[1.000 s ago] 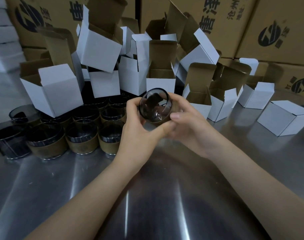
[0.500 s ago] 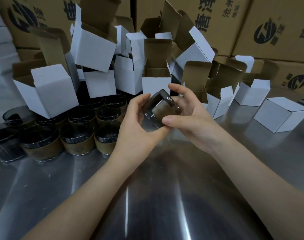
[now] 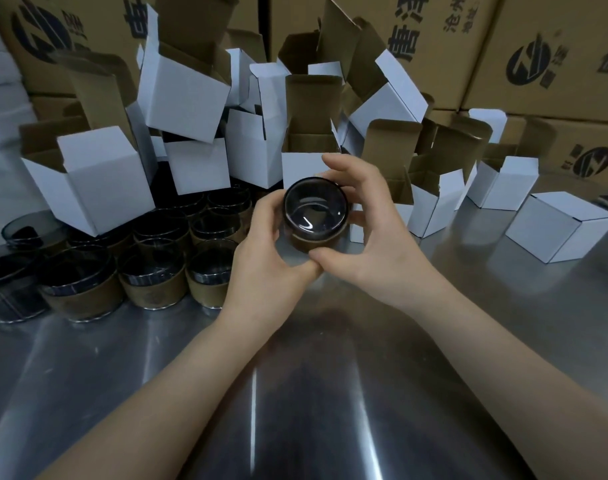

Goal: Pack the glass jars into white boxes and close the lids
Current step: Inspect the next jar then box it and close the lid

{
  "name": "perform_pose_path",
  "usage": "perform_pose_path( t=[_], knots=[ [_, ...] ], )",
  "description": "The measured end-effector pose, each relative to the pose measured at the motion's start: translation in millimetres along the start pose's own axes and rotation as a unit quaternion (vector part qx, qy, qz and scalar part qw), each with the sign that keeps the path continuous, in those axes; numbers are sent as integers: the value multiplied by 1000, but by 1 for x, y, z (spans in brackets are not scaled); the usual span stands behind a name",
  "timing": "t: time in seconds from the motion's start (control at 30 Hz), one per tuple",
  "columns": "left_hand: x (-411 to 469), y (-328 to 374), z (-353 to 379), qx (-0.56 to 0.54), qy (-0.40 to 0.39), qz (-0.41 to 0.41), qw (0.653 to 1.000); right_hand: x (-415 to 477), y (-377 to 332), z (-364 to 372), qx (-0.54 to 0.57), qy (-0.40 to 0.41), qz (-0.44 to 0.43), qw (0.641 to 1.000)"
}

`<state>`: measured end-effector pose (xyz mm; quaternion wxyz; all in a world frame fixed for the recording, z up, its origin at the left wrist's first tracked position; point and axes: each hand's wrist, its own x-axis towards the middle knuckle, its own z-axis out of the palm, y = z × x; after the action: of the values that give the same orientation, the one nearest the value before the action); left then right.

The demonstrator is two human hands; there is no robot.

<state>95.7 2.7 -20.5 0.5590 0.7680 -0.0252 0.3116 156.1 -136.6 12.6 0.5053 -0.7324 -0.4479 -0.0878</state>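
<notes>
The left hand (image 3: 264,258) and right hand (image 3: 382,244) curl fingers (image 3: 347,168) round a brown-banded glass jar (image 3: 314,211); cartons (image 3: 555,46) behind bear Chinese characters.

Table (image 3: 330,393): bare steel, streaked with reflected light.
Jars (image 3: 150,271): dark glass, tan-banded, clustered upright.
Open boxes (image 3: 101,181): white, flaps up, heaped just behind the jars and trailing right of them.
Closed box (image 3: 555,230): well right of the jars.

left hand (image 3: 264,258), right hand (image 3: 375,244), gripping glass jar (image 3: 314,211)
</notes>
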Motion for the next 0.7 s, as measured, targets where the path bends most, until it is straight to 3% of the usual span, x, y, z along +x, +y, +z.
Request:
perform_pose_path(
  t=[0.37, 0.7],
  knots=[
    [0, 1, -2, -7, 15, 8, 1000, 1, -1, 0, -15, 13, -48, 999],
    [1, 0, -4, -8, -6, 20, 1000, 1, 0, -1, 11, 24, -27, 999]
  ],
)
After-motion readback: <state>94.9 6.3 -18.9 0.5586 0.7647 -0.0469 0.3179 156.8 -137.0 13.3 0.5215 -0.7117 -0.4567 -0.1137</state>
